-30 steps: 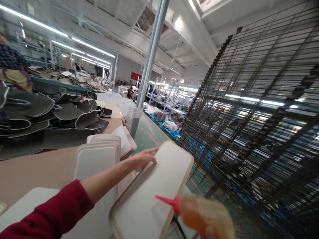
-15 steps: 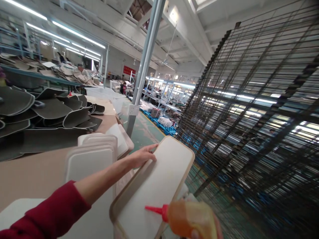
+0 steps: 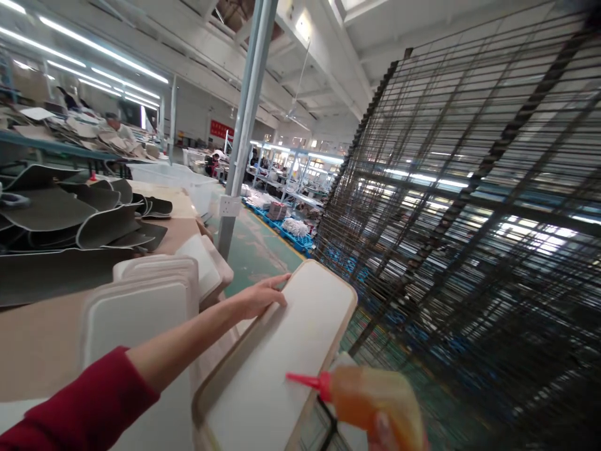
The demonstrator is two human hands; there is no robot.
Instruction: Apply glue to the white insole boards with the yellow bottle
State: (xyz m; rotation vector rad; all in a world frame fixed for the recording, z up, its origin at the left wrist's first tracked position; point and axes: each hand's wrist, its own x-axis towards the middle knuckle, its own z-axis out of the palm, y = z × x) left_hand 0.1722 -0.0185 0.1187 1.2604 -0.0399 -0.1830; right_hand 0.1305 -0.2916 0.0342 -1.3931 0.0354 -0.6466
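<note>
A white rounded-corner panel with a tan rim is held tilted in front of me. My left hand grips its upper left edge, thumb on the white face and the other fingers over the rim. In my right hand, at the bottom of the view, is a squeeze bottle of amber liquid with a red pointed nozzle. The nozzle points left over the panel's face; whether its tip touches cannot be made out. Most of my right hand is hidden behind the bottle or blurred.
Similar white panels stand stacked on the brown table at left. Dark curved sheets are piled behind them. A tall wire rack fills the right side. A grey post rises beyond the table. People work farther back.
The bottle has shifted slightly right and up relative to the panel. My left hand keeps its hold on the panel. The surroundings have slid left as the view turned right.
</note>
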